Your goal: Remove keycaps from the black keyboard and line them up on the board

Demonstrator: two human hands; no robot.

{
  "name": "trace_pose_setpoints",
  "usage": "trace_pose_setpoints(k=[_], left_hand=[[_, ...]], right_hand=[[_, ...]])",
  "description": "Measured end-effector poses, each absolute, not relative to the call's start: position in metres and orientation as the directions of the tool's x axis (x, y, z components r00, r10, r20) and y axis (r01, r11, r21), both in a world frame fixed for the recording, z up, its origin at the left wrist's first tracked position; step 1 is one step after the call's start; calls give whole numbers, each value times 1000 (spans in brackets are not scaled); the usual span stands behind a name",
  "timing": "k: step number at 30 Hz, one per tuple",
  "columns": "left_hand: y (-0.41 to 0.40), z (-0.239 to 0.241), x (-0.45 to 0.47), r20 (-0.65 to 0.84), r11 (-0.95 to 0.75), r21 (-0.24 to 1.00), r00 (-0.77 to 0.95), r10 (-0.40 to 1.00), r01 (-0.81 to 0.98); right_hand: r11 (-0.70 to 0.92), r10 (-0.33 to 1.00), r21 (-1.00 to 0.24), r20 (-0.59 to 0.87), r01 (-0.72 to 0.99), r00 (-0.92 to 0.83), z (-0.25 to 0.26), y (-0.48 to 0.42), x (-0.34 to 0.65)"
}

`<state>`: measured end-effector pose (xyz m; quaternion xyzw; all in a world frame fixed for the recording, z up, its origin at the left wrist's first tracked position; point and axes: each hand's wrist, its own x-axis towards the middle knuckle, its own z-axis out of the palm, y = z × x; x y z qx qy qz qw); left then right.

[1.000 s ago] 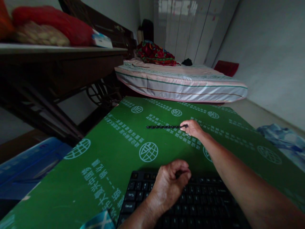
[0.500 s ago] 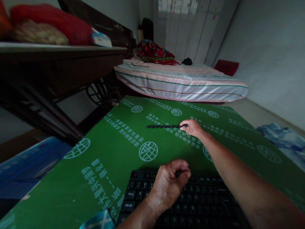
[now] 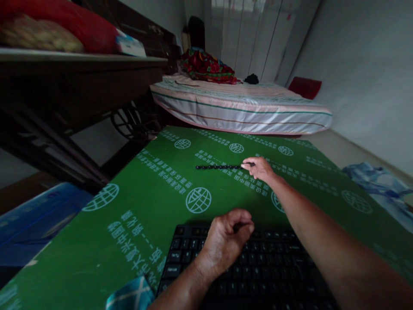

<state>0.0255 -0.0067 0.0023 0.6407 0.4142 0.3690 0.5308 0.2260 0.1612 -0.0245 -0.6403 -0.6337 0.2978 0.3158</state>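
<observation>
My right hand (image 3: 258,166) reaches over the green board, with thumb and fingers pinching one end of a long, thin, black drill bit (image 3: 216,167). Its twisted, glossy shaft points left, level with the board's surface or just above it; I cannot tell whether it touches. Nearer to me, my left hand (image 3: 227,239) is curled over a black keyboard (image 3: 258,275), thumb tip close to the bent fingers. Nothing shows in it. The hand and both forearms hide parts of the keyboard.
The green board (image 3: 161,172) bears white lettering and globe marks. A teal checked cloth (image 3: 130,297) lies left of the keyboard. Beyond stands a bed (image 3: 245,112); at left are a sewing-machine table (image 3: 80,60) and a blue container (image 3: 45,224). Bluish cloth (image 3: 374,181) is at right.
The view has shifted slightly, so everything sits a little higher and further left. Both hands keep nearly the same poses, and the right still pinches the drill bit.
</observation>
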Motion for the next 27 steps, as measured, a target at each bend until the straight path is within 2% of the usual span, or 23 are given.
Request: trace_pose_setpoints(k=[8,14,22,27], left_hand=[[-2,-1,28,53,-92,992,372,927,88],[0,-1,29,52,-75,996,372,927,48],[-1,4,29,60,-98,992,381,923,81],[-1,3,29,83,-128,987,385,919,93]], right_hand=[[-44,985,-836,57,548,165,26,85,241],[-117,982,-860,-26,497,187,39,7,235],[-54,997,-944,-34,326,64,34,-27,232],[-59,998,-951,-62,305,0,37,-28,237]])
